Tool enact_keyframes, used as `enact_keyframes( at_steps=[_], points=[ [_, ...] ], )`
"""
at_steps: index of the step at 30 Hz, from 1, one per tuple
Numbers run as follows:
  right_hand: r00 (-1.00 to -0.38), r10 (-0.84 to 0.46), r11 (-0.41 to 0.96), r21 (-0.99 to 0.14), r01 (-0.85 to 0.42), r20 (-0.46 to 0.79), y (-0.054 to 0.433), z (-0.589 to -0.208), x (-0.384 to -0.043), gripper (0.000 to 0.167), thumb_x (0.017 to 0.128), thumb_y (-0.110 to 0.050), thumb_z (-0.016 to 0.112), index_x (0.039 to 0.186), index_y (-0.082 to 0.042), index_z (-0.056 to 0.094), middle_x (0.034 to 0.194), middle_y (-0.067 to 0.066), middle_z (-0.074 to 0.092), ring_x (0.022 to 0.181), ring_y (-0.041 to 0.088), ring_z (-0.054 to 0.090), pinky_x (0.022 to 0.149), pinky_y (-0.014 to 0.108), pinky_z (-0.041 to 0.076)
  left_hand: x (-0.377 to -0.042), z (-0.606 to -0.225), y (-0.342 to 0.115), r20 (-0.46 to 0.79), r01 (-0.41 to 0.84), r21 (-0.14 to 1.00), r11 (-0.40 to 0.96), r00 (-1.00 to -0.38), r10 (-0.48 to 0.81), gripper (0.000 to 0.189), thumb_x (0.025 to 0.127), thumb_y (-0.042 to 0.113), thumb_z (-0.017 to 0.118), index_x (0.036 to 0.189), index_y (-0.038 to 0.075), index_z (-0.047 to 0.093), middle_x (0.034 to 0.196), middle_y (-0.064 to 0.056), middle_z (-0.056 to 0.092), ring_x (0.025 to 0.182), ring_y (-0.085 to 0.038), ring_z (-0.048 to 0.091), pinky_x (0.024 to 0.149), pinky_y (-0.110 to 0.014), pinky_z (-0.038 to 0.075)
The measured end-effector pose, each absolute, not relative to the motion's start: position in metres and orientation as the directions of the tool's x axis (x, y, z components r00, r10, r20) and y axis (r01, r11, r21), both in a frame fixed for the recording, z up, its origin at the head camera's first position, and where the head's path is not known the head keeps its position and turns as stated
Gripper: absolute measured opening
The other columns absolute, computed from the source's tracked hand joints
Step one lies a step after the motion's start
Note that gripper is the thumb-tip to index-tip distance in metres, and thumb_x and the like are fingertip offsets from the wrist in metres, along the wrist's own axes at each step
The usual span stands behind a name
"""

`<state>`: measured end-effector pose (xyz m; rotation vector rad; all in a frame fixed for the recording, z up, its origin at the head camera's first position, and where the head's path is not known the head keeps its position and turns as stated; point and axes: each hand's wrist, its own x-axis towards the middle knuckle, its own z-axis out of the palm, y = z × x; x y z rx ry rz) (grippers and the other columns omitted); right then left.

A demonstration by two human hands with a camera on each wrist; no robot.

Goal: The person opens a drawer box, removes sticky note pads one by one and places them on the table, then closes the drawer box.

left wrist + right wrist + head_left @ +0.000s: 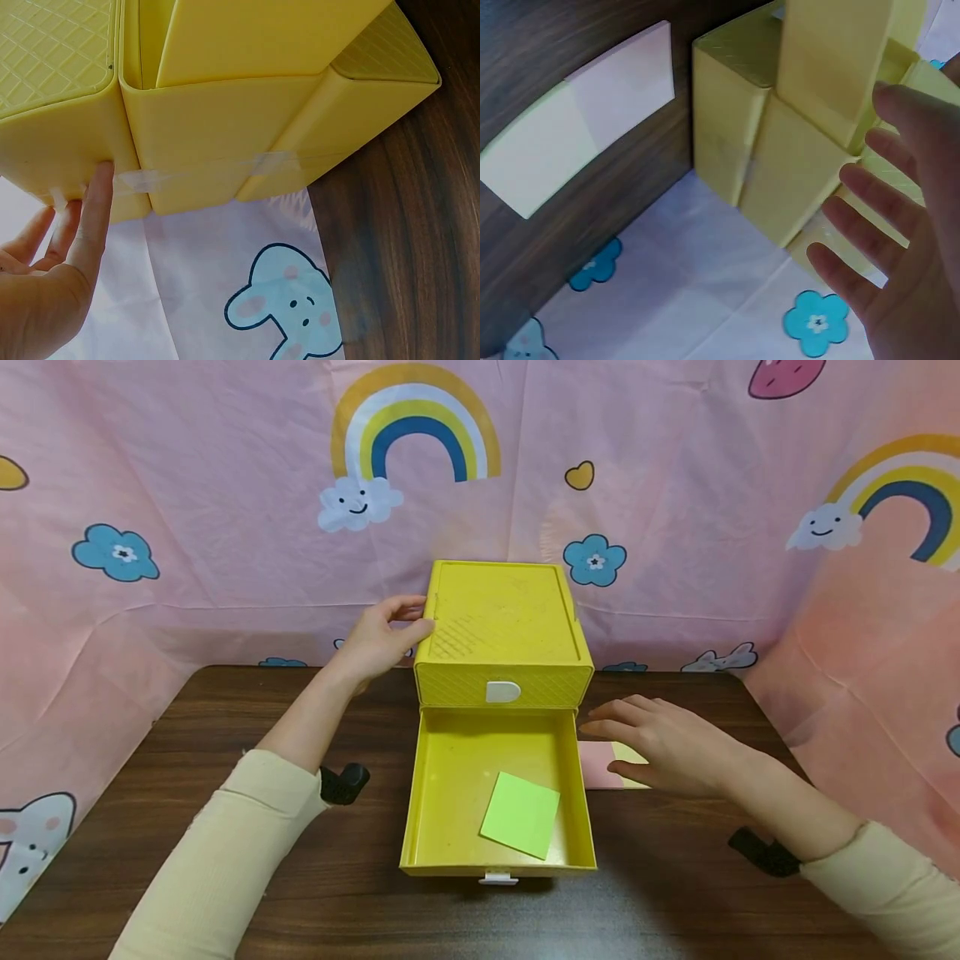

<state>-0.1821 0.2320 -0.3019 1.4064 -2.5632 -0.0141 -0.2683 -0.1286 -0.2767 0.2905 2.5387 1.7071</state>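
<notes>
Nearward points drawer (453, 806); cabinet (502, 610): long axis vertical.

Creased pink cloth (247, 443) hung behind the table (210, 768) and along both its sides. Printed on it were rainbows (416, 393) with smiling clouds (360, 503), blue flowers (595, 561), a yellow heart (580, 476) and a white rabbit (33, 843). The tabletop showed dark brown wood grain, with a pale sheen of light on its near part.

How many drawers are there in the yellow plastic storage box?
3: the closed yellow top drawer; the pulled-out yellow middle drawer, holding a square green paper; and the closed yellow bottom drawer, hidden in the head view but visible in both wrist views.
</notes>
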Motion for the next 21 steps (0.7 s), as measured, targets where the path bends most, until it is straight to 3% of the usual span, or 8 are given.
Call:
enact_keyframes(
  at_steps=[21],
  points=[
    [-0.468,-0.883,0.466,0.213,-0.859,0.046,0.184,-0.272,-0.168,0.050,0.077,-0.039,0.073,0.119,-0.016,0.059,0.110,0.002,0.058,0.100,0.022,0.055,0.087,0.037,0.049,-0.268,-0.277,-0.128,0.047,0.114,0.928,0.355,-0.981,0.190,0.052,0.092,0.026,0.055,0.140,0.013,0.039,0.134,-0.010,0.044,0.113,-0.024,0.052,0.077,-0.036,0.056]
  ],
)
